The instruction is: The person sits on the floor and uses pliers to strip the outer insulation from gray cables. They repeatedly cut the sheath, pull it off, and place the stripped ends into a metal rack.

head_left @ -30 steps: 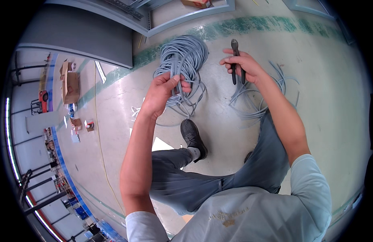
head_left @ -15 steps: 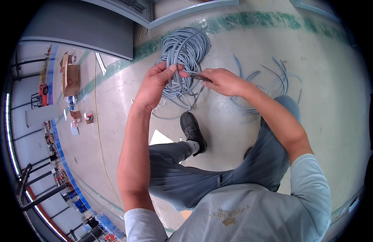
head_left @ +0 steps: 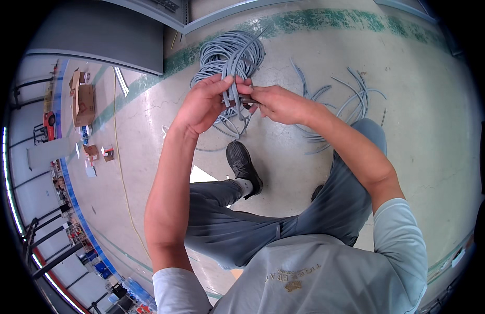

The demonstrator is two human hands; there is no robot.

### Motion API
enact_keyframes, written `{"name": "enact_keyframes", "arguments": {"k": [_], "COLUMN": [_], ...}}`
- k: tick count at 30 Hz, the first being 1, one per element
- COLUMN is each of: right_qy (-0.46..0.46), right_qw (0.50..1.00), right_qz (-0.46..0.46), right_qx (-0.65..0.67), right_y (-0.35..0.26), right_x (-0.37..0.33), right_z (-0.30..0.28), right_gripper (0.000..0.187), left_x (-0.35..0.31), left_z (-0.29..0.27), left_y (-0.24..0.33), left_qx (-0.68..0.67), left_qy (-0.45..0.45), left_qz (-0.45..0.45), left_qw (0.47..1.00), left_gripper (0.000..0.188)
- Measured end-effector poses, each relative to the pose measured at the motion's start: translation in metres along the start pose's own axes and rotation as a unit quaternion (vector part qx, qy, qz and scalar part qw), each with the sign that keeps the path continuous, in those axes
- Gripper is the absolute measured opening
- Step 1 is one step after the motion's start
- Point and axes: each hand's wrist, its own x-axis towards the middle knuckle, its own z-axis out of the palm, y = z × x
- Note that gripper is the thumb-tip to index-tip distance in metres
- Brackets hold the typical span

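Observation:
Several grey cable lengths (head_left: 234, 70) are pinched between the fingers and thumb of my left hand (head_left: 203, 102). Their ends poke out below the fingers. My right hand (head_left: 282, 103) is closed round a dark, pliers-like hand tool (head_left: 249, 100), whose exact kind I cannot tell. The tool reaches across to the cables just under my left fingertips, and my two hands nearly touch. My fingers partly hide its front end. Behind my hands a large coil of grey cable (head_left: 213, 52) lies on the floor, partly covered by the held lengths.
Loose cut cables (head_left: 363, 97) lie on the floor to the right. A dark grey cabinet panel (head_left: 101, 39) stands at the far left. Cardboard boxes (head_left: 84, 104) sit left. My shoe (head_left: 242, 166) and a white sheet (head_left: 200, 175) are below my hands.
My right hand and the tool have come left against the held cables, closing the gap between my hands. The cable ends now show lower, beneath my left fingers. The whole view has shifted slightly.

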Motion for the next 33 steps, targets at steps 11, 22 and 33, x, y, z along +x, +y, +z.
{"name": "enact_keyframes", "arguments": {"k": [11, 22, 33], "right_qy": [-0.065, -0.044, 0.033], "right_qw": [0.997, 0.998, 0.994], "right_qz": [0.037, -0.034, -0.066], "right_qx": [0.027, 0.0, -0.083], "right_y": [0.007, 0.019, 0.022], "right_x": [-0.002, -0.008, -0.011], "right_z": [0.009, 0.022, 0.03], "right_gripper": [0.03, 0.061, 0.064], "left_x": [0.002, 0.007, 0.005], "left_z": [0.0, -0.019, -0.005], "left_y": [0.001, -0.012, -0.017], "left_qx": [0.015, 0.059, 0.146], "left_qy": [0.035, 0.043, 0.075], "left_qz": [-0.07, -0.132, -0.109], "left_qw": [0.997, 0.989, 0.98], "left_gripper": [0.025, 0.024, 0.024]}}
